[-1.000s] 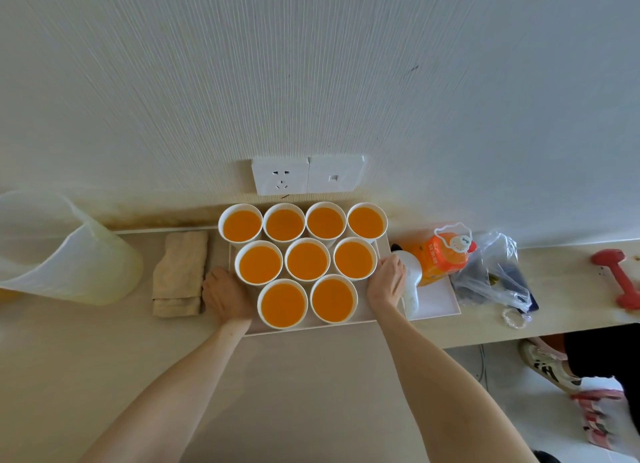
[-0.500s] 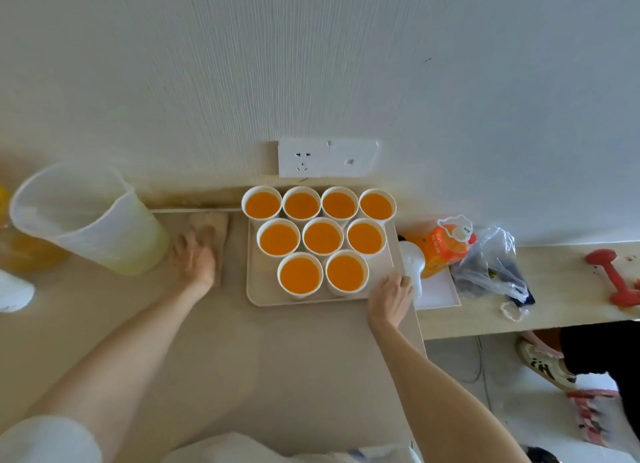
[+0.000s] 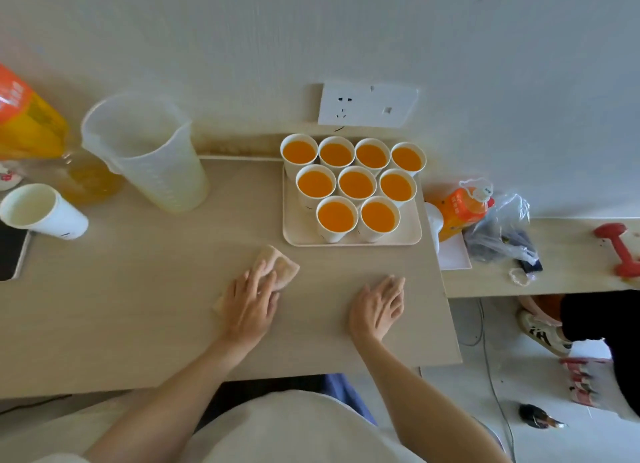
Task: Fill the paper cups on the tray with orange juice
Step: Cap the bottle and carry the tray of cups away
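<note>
Starting at the far left, a large orange-labelled juice bottle (image 3: 24, 123), a spare empty white paper cup (image 3: 41, 211) and a tall translucent plastic measuring jug (image 3: 145, 151) that looks drained stand well apart from the tray, probably parked clear of the work. Towards the middle, the left hand (image 3: 249, 307) presses a folded beige cloth (image 3: 280, 265) onto the pale wooden worktop (image 3: 138, 307). Its fingers lie fairly flat and its grip is not closed round the cloth, which suggests it is wiping up drips. Behind it, the cream plastic tray (image 3: 346, 243) sits against the wall and carries nine white paper cups of orange juice (image 3: 356, 184), packed touching in three rows. All are near full, so the filling appears done. The right hand (image 3: 377, 307) rests palm down near the tray with an open, empty grip, seemingly bracing.
</note>
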Tool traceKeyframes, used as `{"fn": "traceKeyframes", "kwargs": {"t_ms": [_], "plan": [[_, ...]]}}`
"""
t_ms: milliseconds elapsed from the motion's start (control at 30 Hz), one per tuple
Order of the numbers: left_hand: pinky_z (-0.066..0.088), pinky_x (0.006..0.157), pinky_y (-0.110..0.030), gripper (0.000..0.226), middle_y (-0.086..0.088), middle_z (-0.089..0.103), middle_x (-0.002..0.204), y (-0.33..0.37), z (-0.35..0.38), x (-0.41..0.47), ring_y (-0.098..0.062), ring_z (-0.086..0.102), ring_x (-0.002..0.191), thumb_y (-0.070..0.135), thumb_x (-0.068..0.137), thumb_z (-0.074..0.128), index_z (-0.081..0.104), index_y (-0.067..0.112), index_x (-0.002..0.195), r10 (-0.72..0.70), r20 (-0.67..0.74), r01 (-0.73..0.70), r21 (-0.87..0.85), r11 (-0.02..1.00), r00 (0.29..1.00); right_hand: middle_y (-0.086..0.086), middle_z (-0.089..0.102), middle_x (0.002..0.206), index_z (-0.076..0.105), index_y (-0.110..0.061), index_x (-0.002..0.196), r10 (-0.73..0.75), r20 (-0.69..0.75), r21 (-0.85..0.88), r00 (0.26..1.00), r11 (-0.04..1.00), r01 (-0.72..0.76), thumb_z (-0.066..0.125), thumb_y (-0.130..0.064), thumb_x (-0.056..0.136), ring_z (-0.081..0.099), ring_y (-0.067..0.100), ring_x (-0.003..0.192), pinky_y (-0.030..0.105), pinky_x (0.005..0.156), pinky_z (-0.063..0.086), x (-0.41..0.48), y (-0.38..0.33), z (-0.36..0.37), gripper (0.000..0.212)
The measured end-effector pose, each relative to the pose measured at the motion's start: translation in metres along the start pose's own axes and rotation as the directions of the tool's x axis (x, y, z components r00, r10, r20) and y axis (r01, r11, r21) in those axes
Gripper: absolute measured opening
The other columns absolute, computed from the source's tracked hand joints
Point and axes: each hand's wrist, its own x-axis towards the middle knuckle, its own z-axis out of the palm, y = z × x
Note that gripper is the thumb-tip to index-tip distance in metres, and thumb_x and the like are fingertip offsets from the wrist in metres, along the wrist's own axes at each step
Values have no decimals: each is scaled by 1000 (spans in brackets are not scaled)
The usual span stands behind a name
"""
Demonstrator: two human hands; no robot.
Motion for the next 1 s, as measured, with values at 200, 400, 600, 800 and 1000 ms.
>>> {"fn": "traceKeyframes", "kwargs": {"t_ms": [200, 400, 600, 800, 1000], "plan": [[50, 71, -40, 45, -6, 61, 127, -36, -17, -13, -33, 65, 95, 5, 80, 41, 68, 15, 115, 161, 59, -160, -33, 987, 985, 16, -1, 162, 8, -4, 155, -50, 54, -59, 997, 997, 53, 30, -25, 104, 5, 27, 149, 38, 119, 6, -48, -26, 14, 59], [42, 87, -53, 66, -20, 46, 138, -174, -81, -61, -44, 50, 105, -8, 73, 65, 52, 9, 135, -453, 107, 448, 68, 891, 885, 13, -11, 162, 6, -8, 155, -215, 140, -20, 966, 975, 220, 31, -24, 103, -5, 24, 150, 36, 120, 0, -124, -68, 46, 60], [37, 89, -48, 67, -14, 27, 153, -178, -79, -57, -40, 43, 110, 2, 81, 53, 35, 15, 145, -639, 95, 638, 38, 769, 764, 11, -15, 162, 2, -11, 155, -362, 232, -58, 903, 921, 384, 29, -30, 104, -11, 24, 150, 34, 120, -7, -185, -93, 70, 61], [52, 74, -44, 55, -5, 38, 143, -153, -57, -99, -35, 60, 93, 14, 84, 35, 37, 22, 138, 177, 219, -167, -62, 984, 959, 17, -13, 162, 3, -12, 155, -293, 201, -115, 935, 940, 320, 29, -31, 104, -7, 28, 150, 36, 120, -2, -208, -98, 80, 61], [44, 79, -49, 58, -20, 50, 133, -280, -115, -134, -42, 53, 96, 0, 73, 56, 54, 6, 131, -389, 77, 385, 60, 921, 918, 18, -6, 162, 6, -10, 156, -202, 111, -74, 973, 975, 211, 30, -31, 104, -2, 29, 150, 41, 121, 3, -232, -113, 97, 61]]}}
